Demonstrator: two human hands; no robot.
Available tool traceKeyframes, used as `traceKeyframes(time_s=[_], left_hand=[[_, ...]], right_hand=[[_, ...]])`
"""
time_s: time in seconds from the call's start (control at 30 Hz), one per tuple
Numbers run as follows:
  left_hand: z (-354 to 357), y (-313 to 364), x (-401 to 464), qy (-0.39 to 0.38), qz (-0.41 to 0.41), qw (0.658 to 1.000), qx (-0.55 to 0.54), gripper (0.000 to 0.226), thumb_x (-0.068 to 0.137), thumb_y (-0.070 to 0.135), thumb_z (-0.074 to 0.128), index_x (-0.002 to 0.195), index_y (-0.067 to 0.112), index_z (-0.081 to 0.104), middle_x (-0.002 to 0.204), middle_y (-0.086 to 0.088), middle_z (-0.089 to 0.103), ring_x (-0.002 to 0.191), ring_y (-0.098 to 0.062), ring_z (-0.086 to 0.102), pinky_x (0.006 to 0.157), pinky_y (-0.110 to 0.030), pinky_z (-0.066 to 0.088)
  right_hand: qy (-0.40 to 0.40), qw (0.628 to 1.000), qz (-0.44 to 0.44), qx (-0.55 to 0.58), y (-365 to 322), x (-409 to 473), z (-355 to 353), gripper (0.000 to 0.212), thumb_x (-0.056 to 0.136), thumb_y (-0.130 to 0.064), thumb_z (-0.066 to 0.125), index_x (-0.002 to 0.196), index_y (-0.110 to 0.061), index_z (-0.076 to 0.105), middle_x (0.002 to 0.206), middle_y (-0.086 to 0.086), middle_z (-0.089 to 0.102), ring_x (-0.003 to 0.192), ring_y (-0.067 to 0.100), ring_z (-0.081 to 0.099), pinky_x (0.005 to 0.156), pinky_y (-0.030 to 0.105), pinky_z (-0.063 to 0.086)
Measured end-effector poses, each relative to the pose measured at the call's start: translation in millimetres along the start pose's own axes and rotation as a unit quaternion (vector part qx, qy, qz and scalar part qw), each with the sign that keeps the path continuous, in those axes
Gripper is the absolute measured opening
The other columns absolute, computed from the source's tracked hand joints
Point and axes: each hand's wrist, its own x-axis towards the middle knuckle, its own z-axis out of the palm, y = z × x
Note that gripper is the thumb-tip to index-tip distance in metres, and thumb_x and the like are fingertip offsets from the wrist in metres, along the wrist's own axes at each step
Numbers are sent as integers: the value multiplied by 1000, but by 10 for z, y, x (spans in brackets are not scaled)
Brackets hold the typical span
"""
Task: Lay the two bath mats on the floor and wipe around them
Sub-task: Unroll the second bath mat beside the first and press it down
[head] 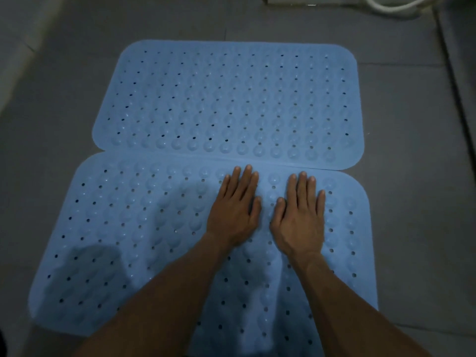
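Note:
Two light blue rubber bath mats with holes and round bumps lie flat on the grey tiled floor (412, 176). The far mat (226, 99) and the near mat (134, 228) meet along their long edges, the near one slightly overlapping. My left hand (235, 207) and my right hand (300, 215) rest palm down, side by side, on the near mat close to the seam. Both hands are flat with fingers stretched out and hold nothing. No cloth is in view.
A white hose (391, 5) curls at the top right beside a pale fixture base (286, 0). A raised grey ledge (461, 86) runs down the right side. A pale wall edge (23, 47) slants at the top left.

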Motion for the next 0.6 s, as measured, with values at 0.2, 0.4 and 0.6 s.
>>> traceKeyframes(time_s=[0.2, 0.4, 0.6], left_hand=[[-1, 19, 33, 0, -9, 1000, -5, 56, 101, 33, 33, 151, 7, 29, 160, -8, 20, 150, -25, 11, 119, -48, 20], [1, 11, 47, 7, -5, 1000, 2, 56, 101, 32, 35, 151, 8, 29, 161, -8, 19, 150, -26, 10, 120, -47, 19], [16, 14, 55, 6, -11, 1000, 9, 57, 99, 32, 36, 151, 9, 30, 161, -7, 19, 150, -25, 10, 119, -47, 20]], right_hand=[[0, 1000, -2, 4, 5, 17, -1, 62, 103, -33, 27, 158, -5, 22, 166, 15, 17, 155, 27, 10, 125, 52, 9], [6, 1000, -18, 4, 22, 32, -23, 60, 103, -29, 31, 156, -1, 27, 164, 18, 20, 154, 32, 13, 123, 56, 11], [-4, 1000, -17, -2, 27, 20, 3, 61, 103, -30, 28, 157, -1, 23, 166, 18, 15, 155, 31, 7, 123, 58, 11]])
